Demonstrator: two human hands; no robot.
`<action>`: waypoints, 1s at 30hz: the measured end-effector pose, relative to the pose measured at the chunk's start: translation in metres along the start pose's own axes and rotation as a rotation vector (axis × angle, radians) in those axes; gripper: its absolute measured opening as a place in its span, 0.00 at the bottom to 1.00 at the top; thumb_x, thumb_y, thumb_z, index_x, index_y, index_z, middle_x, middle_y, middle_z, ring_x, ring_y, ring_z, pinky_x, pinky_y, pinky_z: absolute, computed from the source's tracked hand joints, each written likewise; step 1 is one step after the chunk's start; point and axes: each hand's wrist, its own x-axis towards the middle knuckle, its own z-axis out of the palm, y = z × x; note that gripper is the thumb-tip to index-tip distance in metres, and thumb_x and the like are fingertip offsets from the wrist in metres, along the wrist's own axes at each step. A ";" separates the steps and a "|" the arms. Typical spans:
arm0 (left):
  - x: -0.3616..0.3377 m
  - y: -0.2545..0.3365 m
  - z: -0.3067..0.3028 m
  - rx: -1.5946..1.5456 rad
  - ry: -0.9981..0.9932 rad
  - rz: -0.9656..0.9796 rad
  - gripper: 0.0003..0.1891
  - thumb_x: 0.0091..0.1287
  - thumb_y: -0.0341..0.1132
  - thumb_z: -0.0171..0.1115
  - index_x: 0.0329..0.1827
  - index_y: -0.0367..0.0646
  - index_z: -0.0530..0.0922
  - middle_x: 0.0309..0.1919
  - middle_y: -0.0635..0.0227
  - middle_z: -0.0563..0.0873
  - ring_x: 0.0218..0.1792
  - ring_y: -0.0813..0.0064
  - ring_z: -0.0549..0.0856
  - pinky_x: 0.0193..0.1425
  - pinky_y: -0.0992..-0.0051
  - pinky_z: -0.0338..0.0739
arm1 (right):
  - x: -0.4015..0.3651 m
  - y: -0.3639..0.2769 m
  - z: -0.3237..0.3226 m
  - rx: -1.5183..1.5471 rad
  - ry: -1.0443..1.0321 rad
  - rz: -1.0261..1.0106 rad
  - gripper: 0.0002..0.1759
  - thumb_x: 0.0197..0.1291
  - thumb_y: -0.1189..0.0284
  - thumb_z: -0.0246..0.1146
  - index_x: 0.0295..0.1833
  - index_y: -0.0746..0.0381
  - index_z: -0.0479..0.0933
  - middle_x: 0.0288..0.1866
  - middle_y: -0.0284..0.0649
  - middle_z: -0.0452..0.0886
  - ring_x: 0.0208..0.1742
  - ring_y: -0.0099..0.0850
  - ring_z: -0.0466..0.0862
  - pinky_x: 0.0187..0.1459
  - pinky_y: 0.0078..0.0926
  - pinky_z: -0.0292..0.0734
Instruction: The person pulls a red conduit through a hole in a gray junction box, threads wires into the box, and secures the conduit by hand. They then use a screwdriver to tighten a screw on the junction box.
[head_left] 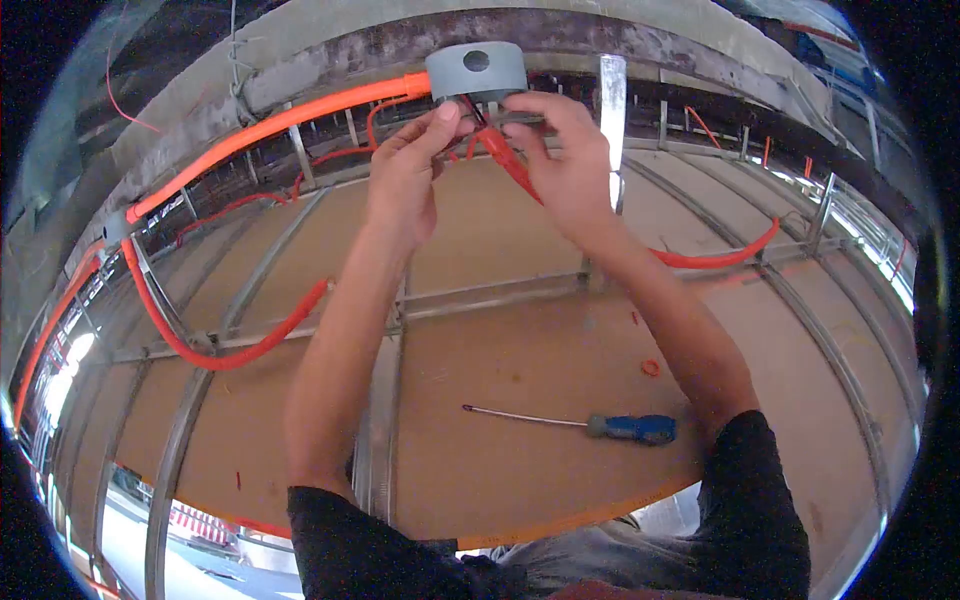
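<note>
Grey junction box (476, 68) sits overhead where the orange conduit (290, 120) ends. Just beneath it, left hand (405, 175) seemingly pinches the red wires (505, 160); right hand (565, 165) has its grip closed round them. Sorting wires looks to be the step in hand; next likely calls for the screwdriver (600, 425), lying well apart.

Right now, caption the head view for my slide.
Left hand and right hand handle red wires at a grey junction box on orange conduit; blue-handled screwdriver lies nearby.

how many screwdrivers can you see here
1: a blue-handled screwdriver lying on the brown board, below the right hand. Others may be hidden behind the arms.
</note>
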 end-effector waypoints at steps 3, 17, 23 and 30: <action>0.001 -0.001 0.000 0.040 -0.003 0.047 0.19 0.64 0.48 0.69 0.49 0.44 0.84 0.41 0.73 0.88 0.44 0.82 0.78 0.56 0.72 0.61 | 0.000 0.012 -0.005 0.086 0.061 0.186 0.20 0.51 0.75 0.72 0.51 0.63 0.76 0.43 0.45 0.83 0.43 0.40 0.82 0.45 0.35 0.78; 0.003 -0.006 0.007 -0.034 -0.019 0.057 0.14 0.66 0.41 0.69 0.47 0.41 0.84 0.40 0.69 0.88 0.45 0.79 0.82 0.56 0.75 0.67 | 0.004 0.003 0.007 0.595 -0.311 0.923 0.51 0.47 0.59 0.80 0.69 0.73 0.60 0.60 0.47 0.76 0.61 0.34 0.77 0.64 0.29 0.72; 0.004 -0.004 0.007 0.003 0.048 0.081 0.14 0.64 0.39 0.71 0.47 0.41 0.84 0.40 0.68 0.88 0.43 0.80 0.82 0.50 0.77 0.70 | -0.006 0.016 0.017 0.807 -0.239 0.835 0.52 0.47 0.64 0.80 0.70 0.72 0.57 0.65 0.49 0.72 0.66 0.35 0.74 0.66 0.32 0.71; 0.009 -0.006 -0.007 0.017 0.022 0.045 0.17 0.61 0.41 0.73 0.50 0.44 0.84 0.40 0.71 0.88 0.45 0.82 0.81 0.49 0.76 0.65 | -0.006 0.011 0.011 0.755 -0.256 0.818 0.55 0.46 0.61 0.80 0.72 0.70 0.55 0.67 0.49 0.70 0.67 0.38 0.72 0.66 0.34 0.70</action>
